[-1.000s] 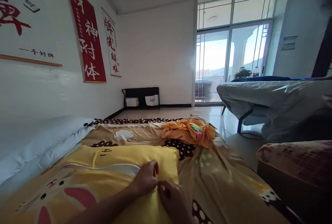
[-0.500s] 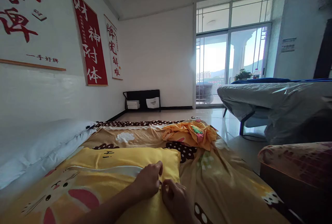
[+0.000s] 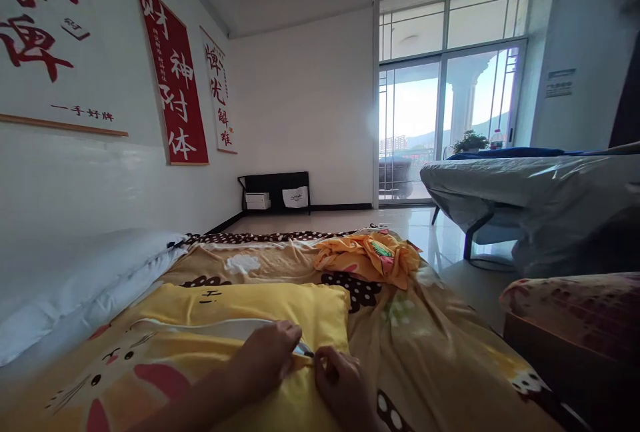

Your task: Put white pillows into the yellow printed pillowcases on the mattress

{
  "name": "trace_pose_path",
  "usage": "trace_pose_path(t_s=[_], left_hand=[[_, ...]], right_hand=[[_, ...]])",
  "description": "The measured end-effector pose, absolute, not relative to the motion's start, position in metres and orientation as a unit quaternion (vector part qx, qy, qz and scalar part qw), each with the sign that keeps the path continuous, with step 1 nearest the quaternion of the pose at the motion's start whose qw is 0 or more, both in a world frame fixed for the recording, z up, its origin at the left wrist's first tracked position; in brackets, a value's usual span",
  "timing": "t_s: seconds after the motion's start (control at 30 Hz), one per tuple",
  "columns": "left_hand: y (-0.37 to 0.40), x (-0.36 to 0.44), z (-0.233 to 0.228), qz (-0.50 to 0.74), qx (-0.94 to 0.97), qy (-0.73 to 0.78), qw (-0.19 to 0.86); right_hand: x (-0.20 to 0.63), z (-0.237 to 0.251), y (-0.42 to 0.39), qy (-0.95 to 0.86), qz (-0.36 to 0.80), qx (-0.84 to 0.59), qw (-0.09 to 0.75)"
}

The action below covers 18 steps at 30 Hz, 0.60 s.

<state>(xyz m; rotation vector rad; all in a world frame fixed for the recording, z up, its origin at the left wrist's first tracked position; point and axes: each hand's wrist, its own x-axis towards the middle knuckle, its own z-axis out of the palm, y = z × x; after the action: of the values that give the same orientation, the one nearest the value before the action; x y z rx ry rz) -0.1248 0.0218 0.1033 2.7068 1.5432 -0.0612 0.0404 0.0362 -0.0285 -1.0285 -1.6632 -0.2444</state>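
Beside the right end of the white slit (image 3: 215, 331), your left hand (image 3: 270, 355) curls tight, seemingly on cloth, and your right hand (image 3: 343, 379) pinches at a small dark tab (image 3: 309, 354). Beneath both lies the yellow rabbit-print pillow (image 3: 317, 312), on the tan bedsheet (image 3: 425, 339). Work looks partway: the slit gapes left of your hands; they hide what remains. It runs left to right; the rabbit's ears point toward you, but the pillow's long axis is unclear.
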Motion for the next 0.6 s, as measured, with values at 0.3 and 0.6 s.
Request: trace_pose_path(t_s=[0.3, 0.6], left_hand=[[0.01, -0.14, 0.056, 0.059, 0.896, 0.286, -0.333], [-0.015, -0.186, 0.066, 0.214, 0.864, 0.299, -0.345]], right_hand=[[0.042, -0.036, 0.038, -0.714, -0.066, -0.437, 0.542], [0.041, -0.033, 0.033, -0.717, -0.017, -0.432, 0.547]])
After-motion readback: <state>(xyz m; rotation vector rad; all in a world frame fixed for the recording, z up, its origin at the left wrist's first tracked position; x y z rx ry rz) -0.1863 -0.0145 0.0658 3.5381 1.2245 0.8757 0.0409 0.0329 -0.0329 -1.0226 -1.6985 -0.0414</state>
